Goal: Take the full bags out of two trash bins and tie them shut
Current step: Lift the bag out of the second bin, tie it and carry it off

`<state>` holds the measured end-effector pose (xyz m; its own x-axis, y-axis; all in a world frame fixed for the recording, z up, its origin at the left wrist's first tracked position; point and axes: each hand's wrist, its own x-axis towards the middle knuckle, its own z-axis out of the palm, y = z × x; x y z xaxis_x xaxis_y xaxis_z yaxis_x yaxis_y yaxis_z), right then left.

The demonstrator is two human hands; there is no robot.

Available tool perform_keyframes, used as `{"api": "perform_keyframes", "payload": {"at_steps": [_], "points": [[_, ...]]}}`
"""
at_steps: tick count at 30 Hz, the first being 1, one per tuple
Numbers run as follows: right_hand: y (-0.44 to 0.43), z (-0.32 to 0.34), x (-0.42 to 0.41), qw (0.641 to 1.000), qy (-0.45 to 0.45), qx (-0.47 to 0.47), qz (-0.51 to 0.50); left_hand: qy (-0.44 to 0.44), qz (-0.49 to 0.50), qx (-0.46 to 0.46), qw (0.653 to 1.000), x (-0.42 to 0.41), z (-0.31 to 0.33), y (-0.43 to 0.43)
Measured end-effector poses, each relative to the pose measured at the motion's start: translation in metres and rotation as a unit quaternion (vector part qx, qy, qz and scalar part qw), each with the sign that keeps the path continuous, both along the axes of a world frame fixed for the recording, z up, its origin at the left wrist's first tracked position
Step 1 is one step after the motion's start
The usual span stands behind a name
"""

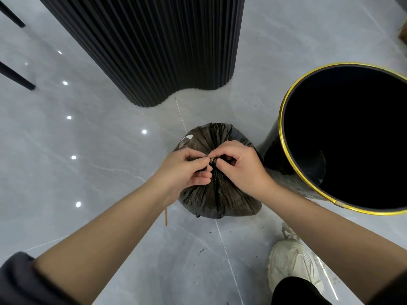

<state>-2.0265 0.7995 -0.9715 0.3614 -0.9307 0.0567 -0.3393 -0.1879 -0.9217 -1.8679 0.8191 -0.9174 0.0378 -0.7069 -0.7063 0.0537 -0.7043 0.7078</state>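
Bag (217, 194) sits on floor (99, 150), just left of emptied bin (284, 137). Your left hand (187, 170) & right hand (240, 166) each pinch a strand of the gathered neck (214, 160), meeting at top centre. Pull strands apart sideways, L and R, to cinch knot.

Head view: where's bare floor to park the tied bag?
Widest free patch: grey tile floor left of the black plastic trash bag, below the black ribbed column. Crowded right: gold-rimmed black bin touches the bag, white sneaker below. Both hands pinch the knot.
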Motion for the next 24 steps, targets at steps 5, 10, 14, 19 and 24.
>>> {"api": "perform_keyframes", "payload": {"at_steps": [5, 10, 14, 19, 24], "points": [[-0.005, 0.003, 0.0, 0.995, -0.03, 0.09, -0.002, -0.232, -0.12, -0.258, 0.93, 0.005, -0.007, 0.004], [-0.003, 0.006, 0.0, 0.99, -0.06, 0.126, -0.001, -0.395, -0.328, -0.461, 0.724, 0.021, -0.015, 0.003], [-0.002, 0.007, 0.0, 0.989, -0.059, 0.13, -0.043, -0.382, -0.243, -0.423, 0.785, 0.014, -0.011, 0.006], [0.003, 0.011, 0.005, 0.982, -0.066, 0.138, -0.115, -0.427, -0.15, -0.357, 0.817, 0.004, -0.007, 0.012], [0.009, 0.015, 0.011, 0.973, -0.057, 0.145, -0.171, -0.363, -0.151, -0.303, 0.868, -0.012, -0.013, 0.013]]}}
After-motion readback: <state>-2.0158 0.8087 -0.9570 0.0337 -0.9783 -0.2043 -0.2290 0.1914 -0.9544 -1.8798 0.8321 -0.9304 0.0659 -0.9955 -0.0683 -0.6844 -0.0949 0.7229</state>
